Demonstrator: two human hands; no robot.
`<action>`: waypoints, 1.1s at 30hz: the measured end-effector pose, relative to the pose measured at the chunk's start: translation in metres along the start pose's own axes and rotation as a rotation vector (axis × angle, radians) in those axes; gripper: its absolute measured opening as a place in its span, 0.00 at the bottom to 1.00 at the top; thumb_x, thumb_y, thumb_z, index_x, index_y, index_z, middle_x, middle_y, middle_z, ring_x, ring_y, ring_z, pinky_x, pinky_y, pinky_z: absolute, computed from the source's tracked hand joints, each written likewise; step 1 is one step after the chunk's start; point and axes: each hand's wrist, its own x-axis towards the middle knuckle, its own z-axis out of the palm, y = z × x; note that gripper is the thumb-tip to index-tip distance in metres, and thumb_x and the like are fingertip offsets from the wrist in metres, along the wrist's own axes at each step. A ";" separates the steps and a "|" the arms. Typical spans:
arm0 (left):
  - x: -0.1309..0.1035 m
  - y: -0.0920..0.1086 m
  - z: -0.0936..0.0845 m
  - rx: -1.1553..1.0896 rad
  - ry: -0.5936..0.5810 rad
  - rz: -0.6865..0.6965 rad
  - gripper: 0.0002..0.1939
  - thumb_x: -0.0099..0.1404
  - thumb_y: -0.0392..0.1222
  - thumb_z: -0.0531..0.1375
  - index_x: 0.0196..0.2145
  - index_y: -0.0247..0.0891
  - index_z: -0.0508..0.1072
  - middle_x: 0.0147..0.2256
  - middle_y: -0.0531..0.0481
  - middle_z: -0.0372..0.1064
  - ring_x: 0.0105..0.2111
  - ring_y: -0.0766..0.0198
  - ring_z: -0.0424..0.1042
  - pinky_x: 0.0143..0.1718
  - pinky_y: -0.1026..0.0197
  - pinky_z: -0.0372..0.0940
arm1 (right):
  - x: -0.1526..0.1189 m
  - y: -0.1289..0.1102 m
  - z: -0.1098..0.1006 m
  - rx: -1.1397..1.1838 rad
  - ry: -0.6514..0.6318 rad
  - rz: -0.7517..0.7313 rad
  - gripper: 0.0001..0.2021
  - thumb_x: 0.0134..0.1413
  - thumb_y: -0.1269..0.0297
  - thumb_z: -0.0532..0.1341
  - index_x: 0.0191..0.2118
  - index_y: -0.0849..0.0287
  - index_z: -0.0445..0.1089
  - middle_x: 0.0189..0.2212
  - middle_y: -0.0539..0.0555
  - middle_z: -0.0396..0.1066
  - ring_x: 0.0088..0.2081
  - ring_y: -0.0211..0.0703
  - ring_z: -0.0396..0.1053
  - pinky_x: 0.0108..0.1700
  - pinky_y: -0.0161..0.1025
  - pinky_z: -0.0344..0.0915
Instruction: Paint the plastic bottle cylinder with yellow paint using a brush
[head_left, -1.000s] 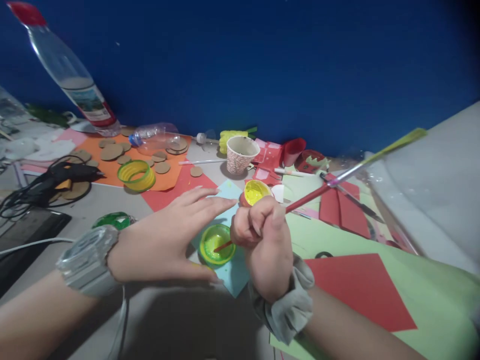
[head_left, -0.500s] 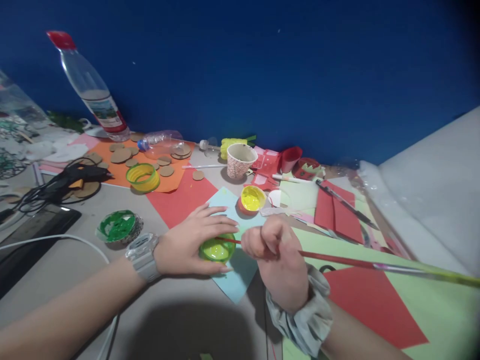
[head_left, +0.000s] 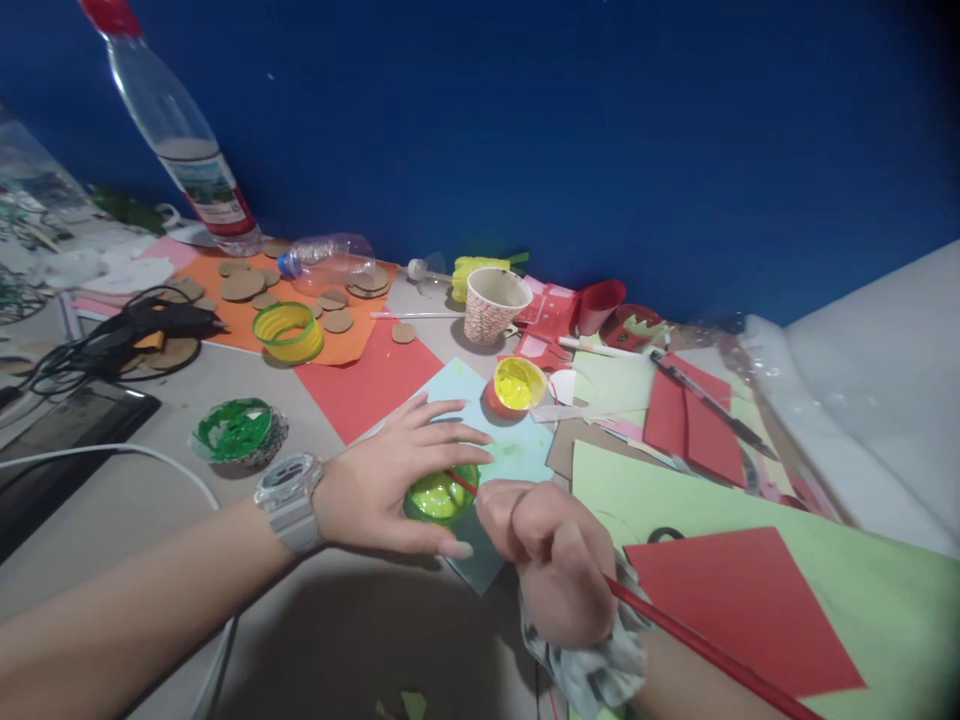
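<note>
My left hand [head_left: 390, 475] curves around a small green-rimmed cup [head_left: 441, 500] of yellow-green paint, its thumb on the near side and its fingers on the far side. The cup rests on a light blue sheet [head_left: 517, 455]. In my closed right hand [head_left: 551, 555] is a paintbrush [head_left: 694, 630] with a thin red handle. The slim handle end dips into the paint, while the bristle end runs out of view at lower right. Just beyond the hands sits a cup of yellow paint [head_left: 517, 385]. A cup of dark green paint [head_left: 238, 432] stands left of my wrist.
A tall bottle [head_left: 202, 185], a yellow ring [head_left: 289, 333] and cardboard discs [head_left: 244, 285] stand at back left. Near them lies a black glue gun [head_left: 169, 318] with its cable. A paper cup [head_left: 491, 310] is at the back. Red paper [head_left: 742, 605] covers green paper at right.
My right hand has turned and lowered, and the brush now slants more steeply down to the right. Its handle end stays in the paint. My left hand keeps its place at the cup.
</note>
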 end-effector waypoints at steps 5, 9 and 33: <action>-0.001 0.005 0.000 -0.007 -0.013 -0.046 0.27 0.64 0.55 0.57 0.57 0.43 0.64 0.60 0.46 0.62 0.65 0.46 0.47 0.64 0.38 0.40 | 0.002 0.003 0.001 0.074 0.013 -0.024 0.15 0.61 0.60 0.47 0.23 0.55 0.52 0.15 0.44 0.45 0.17 0.36 0.45 0.23 0.38 0.45; -0.001 0.004 0.001 -0.005 -0.027 -0.072 0.22 0.66 0.52 0.56 0.55 0.44 0.66 0.60 0.47 0.62 0.66 0.49 0.45 0.64 0.38 0.40 | 0.005 0.001 0.000 0.072 0.004 -0.018 0.15 0.62 0.60 0.47 0.23 0.54 0.52 0.15 0.44 0.44 0.17 0.36 0.45 0.23 0.38 0.46; 0.003 0.006 -0.004 0.052 -0.097 -0.123 0.27 0.62 0.60 0.57 0.56 0.47 0.65 0.61 0.51 0.60 0.66 0.44 0.43 0.63 0.34 0.32 | 0.012 -0.007 0.005 0.173 0.082 0.123 0.17 0.63 0.60 0.49 0.22 0.56 0.50 0.15 0.43 0.43 0.17 0.33 0.43 0.22 0.35 0.45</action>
